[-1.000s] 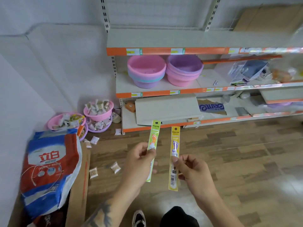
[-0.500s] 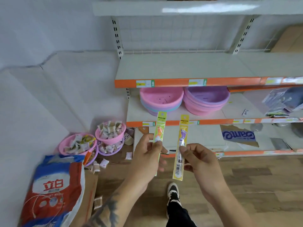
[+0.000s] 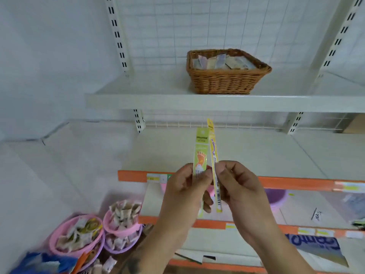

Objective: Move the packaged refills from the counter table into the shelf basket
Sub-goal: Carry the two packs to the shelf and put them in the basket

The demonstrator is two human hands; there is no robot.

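My left hand (image 3: 184,191) pinches a long green refill packet (image 3: 201,149) with an orange foot printed on it. My right hand (image 3: 238,186) pinches a long yellow refill packet (image 3: 213,143) with a purple foot, turned nearly edge-on. Both packets stand upright, side by side and almost touching, in front of a white shelf. Above them, on the upper white shelf (image 3: 150,99), sits a brown wicker basket (image 3: 227,80) with several packets lying inside it.
Orange-edged shelves (image 3: 296,182) run below my hands, with a purple bowl (image 3: 276,198) partly hidden behind my right hand. Pink and purple bowls (image 3: 79,236) full of small sachets stand at the lower left. A wire grid backs the shelving.
The view has tilted upward, bringing the wicker basket on the upper shelf into sight. Both hands rose with the packets and moved closer together; the yellow packet turned edge-on.
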